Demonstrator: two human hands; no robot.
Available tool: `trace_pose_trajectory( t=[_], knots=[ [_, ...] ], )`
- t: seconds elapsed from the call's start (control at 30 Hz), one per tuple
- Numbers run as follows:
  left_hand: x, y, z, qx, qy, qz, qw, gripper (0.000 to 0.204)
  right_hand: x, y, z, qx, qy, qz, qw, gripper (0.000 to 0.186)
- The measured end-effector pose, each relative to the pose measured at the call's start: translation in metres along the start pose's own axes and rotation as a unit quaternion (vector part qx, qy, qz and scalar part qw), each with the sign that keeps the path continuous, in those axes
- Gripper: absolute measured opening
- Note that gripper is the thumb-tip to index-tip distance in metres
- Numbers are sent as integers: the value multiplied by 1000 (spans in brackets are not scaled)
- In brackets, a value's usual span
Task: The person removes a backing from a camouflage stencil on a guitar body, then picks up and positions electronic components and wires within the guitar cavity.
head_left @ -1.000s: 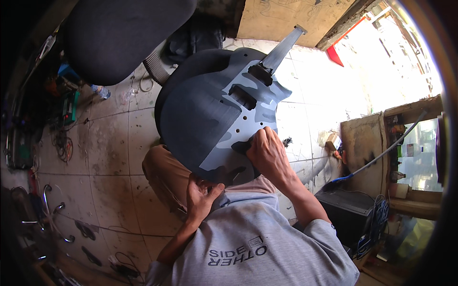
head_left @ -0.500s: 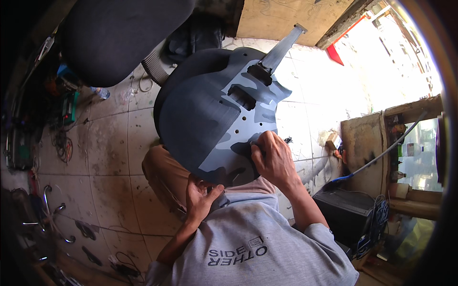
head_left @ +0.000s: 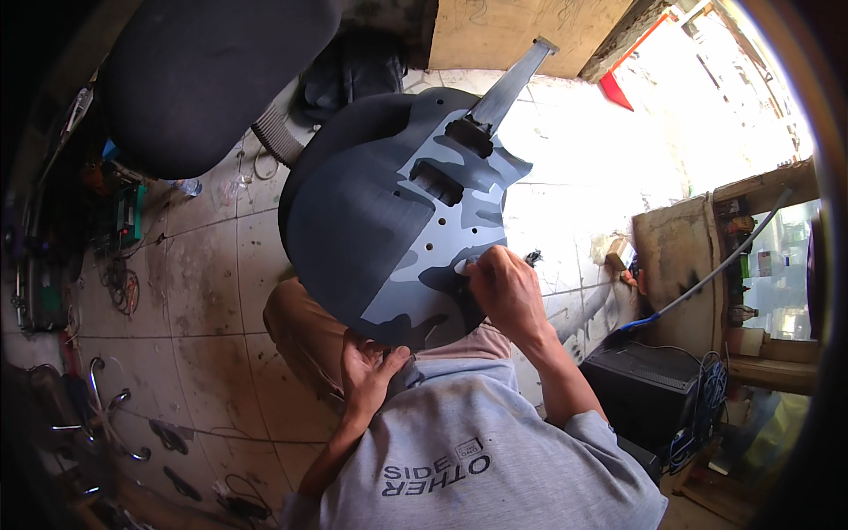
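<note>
An electric guitar body (head_left: 353, 221) lies face up over my lap. It is painted in dark and light grey-blue camouflage patches, with pickup cavities and drilled holes, and its bare neck (head_left: 512, 84) points to the far right. My right hand (head_left: 505, 287) is closed over the right lower part of the face. A small pale piece (head_left: 462, 267) shows at its fingertips beside a dark patch; its kind I cannot make out. At the near edge of the body, my left hand (head_left: 369, 362) grips the rim, its fingers partly hidden underneath.
A dark padded seat (head_left: 212, 79) fills the far left, and a black round form (head_left: 340, 115) sits behind the guitar. A black box-like device (head_left: 640, 389) with cables stands at the right, near a wooden shelf (head_left: 768, 367). Cords (head_left: 124, 287) lie on the tiled floor (head_left: 199, 291) at left.
The view has shifted slightly. My right hand's fingers have turned a little, and the pale piece now shows at their tips. My left hand stays on the rim.
</note>
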State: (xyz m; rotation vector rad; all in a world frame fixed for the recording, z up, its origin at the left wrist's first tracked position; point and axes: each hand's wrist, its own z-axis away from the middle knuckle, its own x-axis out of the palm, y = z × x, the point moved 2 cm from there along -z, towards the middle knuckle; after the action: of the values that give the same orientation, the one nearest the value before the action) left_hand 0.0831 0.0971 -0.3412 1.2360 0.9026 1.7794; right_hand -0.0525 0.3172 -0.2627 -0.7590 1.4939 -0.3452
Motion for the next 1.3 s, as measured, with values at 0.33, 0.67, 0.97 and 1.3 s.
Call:
trace_pose_trajectory(
  t=[0.33,0.67,0.97,1.3],
  knots=[
    [2,0,1,6,7,3,1000,63,-11,11,7,33,9,-59,998,17],
    [3,0,1,-4,17,4,1000,65,-18,26,17,114,30,-100,988,17],
    [4,4,0,1,3,3,1000,66,-50,32,19,78,83,-78,990,11],
    [2,-2,-3,25,-10,-2,1000,68,-67,42,29,103,98,-265,954,4]
  ],
)
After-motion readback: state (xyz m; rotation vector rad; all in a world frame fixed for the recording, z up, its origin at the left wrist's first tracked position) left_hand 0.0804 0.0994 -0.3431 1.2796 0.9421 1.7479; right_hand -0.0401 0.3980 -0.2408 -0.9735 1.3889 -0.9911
